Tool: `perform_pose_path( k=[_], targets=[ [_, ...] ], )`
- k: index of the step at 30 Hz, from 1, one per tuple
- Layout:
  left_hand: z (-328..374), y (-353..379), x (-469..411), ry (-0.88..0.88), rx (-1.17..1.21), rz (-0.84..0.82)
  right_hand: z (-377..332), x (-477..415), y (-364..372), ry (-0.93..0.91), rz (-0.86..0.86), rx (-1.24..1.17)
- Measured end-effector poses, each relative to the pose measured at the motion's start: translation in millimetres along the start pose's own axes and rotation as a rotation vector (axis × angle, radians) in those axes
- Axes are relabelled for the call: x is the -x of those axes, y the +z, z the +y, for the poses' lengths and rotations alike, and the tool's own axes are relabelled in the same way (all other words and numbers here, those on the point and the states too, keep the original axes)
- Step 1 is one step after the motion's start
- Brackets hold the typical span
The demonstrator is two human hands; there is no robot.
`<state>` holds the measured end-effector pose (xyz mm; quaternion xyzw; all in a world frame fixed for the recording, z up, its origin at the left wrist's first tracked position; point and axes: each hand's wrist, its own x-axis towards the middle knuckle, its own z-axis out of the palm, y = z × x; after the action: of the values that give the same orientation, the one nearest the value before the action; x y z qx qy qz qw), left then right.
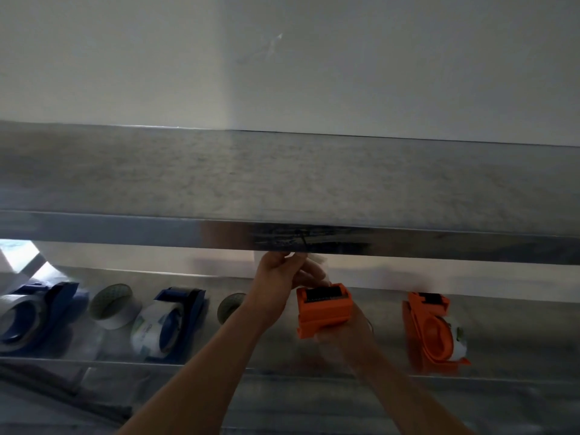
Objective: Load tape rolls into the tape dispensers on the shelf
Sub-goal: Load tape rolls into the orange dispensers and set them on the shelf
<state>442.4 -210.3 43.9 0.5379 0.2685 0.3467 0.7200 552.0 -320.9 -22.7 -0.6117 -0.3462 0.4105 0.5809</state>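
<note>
- The orange dispenser (324,309) is sitting in hand at the middle of the lower shelf (518,334), just below centre of view, its dark toothed head facing up toward 12 o'clock.
- The right hand (343,337) is coming in from 5 o'clock and gripping this dispenser from beneath and behind. The fingers are mostly hidden by the orange body, so how far they are curling round it cannot be told.
- The left hand (279,277) is reaching in from 7 o'clock and sitting at 10 o'clock of the dispenser head. Its fingers are curling in and appear to be pinching a pale, see-through strip of tape (320,263) just above the head; motion blur is keeping the exact contact unclear.
- A second orange dispenser (431,331) is standing at 3 o'clock of the held one, well apart, with a pale roll (458,337) seated in it.
- At 9 o'clock, a loose roll (230,306) is showing partly behind the left forearm.
- Further along at 9 o'clock, a blue dispenser (180,318) is carrying a white roll, then a second loose roll (113,306) is standing beside it, then a far blue dispenser (37,312) is sitting at the left edge.
- The upper shelf (282,183), brushed metal, is overhanging the hands at 12 o'clock, with a pale wall (282,58) above it.
</note>
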Motion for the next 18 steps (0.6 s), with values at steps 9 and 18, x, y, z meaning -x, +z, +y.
perform_pose_path(
  k=[9,18],
  targets=[
    [5,-3,-2,-0.026,-0.004,-0.003,7,-7,0,0.001,-0.022,0.057],
    [5,-3,-1,-0.071,0.006,-0.016,12,-12,-1,-0.013,-0.01,0.123]
  ],
)
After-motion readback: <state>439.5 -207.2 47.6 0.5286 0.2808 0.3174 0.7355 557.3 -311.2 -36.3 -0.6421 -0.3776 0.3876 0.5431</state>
